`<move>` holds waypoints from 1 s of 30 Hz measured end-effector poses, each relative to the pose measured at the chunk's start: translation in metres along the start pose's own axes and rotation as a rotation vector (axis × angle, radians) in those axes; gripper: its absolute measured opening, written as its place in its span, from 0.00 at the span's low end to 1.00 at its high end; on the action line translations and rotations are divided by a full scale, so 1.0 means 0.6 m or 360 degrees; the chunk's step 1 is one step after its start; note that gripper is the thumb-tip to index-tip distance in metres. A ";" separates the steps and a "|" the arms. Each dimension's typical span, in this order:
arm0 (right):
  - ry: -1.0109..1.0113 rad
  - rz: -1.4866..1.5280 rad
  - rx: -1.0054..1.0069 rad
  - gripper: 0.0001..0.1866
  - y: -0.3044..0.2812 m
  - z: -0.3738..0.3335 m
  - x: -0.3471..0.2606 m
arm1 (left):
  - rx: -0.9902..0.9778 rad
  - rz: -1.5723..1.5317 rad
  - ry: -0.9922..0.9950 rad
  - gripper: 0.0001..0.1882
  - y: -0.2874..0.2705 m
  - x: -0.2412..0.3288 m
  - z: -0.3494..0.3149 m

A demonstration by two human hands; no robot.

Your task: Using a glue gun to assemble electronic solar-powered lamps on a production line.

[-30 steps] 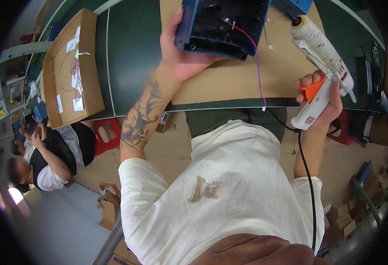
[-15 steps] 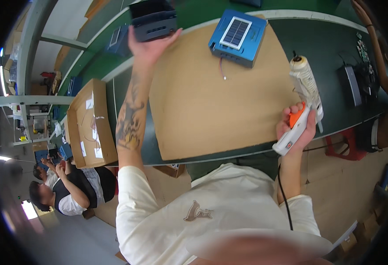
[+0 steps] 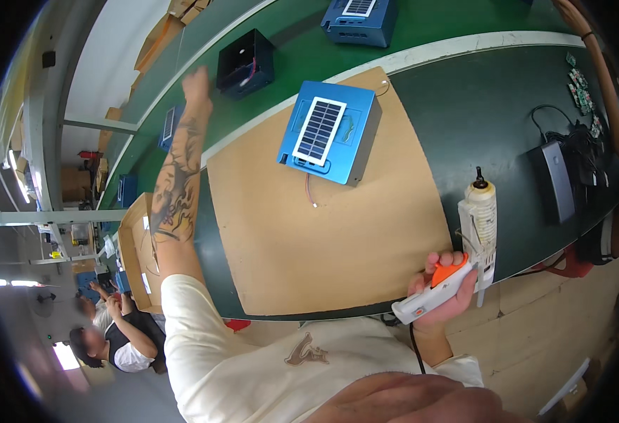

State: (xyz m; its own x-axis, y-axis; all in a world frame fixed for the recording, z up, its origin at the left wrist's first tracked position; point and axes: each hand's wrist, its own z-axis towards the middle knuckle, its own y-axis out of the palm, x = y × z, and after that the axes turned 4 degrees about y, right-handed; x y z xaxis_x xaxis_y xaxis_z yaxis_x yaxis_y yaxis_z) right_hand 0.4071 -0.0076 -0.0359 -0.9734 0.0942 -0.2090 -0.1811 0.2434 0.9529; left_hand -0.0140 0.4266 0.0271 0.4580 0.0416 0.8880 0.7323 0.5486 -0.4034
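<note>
My left hand [image 3: 196, 86] reaches far out over the green belt, beside an open dark box-shaped housing [image 3: 246, 65] with a red wire in it. A gap shows between hand and housing; the fingers are foreshortened and hard to make out. My right hand [image 3: 452, 295] is wrapped round the white handle of a corded hot glue gun [image 3: 480, 225] with an orange trigger, its black nozzle pointing away from me. Between the hands, a blue device [image 3: 358, 134] with a small solar panel [image 3: 320, 131] lies tilted on the cardboard sheet [image 3: 330, 261], a thin wire with a white plug trailing from it.
More blue devices [image 3: 358, 25] stand on the green belt [image 3: 295, 49]. A cardboard tray [image 3: 134, 247] is at the left. On the right lie a black adapter-like block [image 3: 557, 180], cables and green circuit boards [image 3: 580, 92]. Another person's arm [image 3: 609, 106] comes in there; people sit at far left.
My left hand has let go of the dark housing, which now rests on the belt, and has moved left of it. The glue gun stays in my right hand; the whole view has shifted.
</note>
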 end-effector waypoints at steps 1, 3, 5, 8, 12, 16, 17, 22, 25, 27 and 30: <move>0.0018 0.0037 -0.0052 0.21 0.001 0.000 0.001 | 0.0025 0.0096 0.0395 0.24 0.008 0.036 0.002; 0.0036 0.0069 -0.0091 0.22 0.000 0.003 0.001 | -0.0014 0.0194 0.0968 0.23 0.061 0.110 -0.006; 0.0074 0.0008 -0.0200 0.22 -0.003 0.005 -0.002 | -0.0452 0.0161 0.1066 0.30 0.153 0.225 -0.079; 0.0046 0.0048 -0.0306 0.22 -0.013 0.005 -0.003 | -0.1011 0.0759 0.0964 0.63 0.275 0.347 -0.194; 0.0016 0.0091 -0.0287 0.22 -0.015 0.006 0.004 | -0.0898 0.1244 0.0856 0.69 0.390 0.319 -0.274; 0.0028 0.0043 -0.0218 0.22 -0.005 -0.002 0.000 | -0.1137 0.1205 0.0629 0.65 0.359 0.364 -0.275; 0.0011 0.0048 -0.0195 0.22 -0.003 -0.002 -0.001 | -0.1119 0.1114 0.0753 0.64 0.346 0.367 -0.268; 0.0139 0.0186 -0.0384 0.21 0.002 0.003 0.008 | -0.0888 0.0687 0.1269 0.59 0.125 0.369 -0.245; 0.0061 0.0220 -0.0455 0.24 -0.035 0.014 -0.009 | -0.1320 0.0598 0.0908 0.55 0.034 0.443 -0.360; 0.0316 0.0123 -0.0966 0.26 -0.028 0.007 -0.007 | -0.1149 0.0755 0.0960 0.47 -0.125 0.408 -0.395; 0.0495 -0.0226 -0.1869 0.31 -0.038 0.021 0.010 | -0.1204 0.0741 0.1125 0.51 -0.272 0.332 -0.458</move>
State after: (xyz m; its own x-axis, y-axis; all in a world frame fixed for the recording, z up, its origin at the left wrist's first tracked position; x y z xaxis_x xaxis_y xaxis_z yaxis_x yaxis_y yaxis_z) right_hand 0.4072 -0.0006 -0.0615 -0.8976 -0.1365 -0.4191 -0.1484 -0.8017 0.5790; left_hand 0.0961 0.1158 0.2090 0.7714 -0.5028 0.3900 0.4233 -0.0522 -0.9045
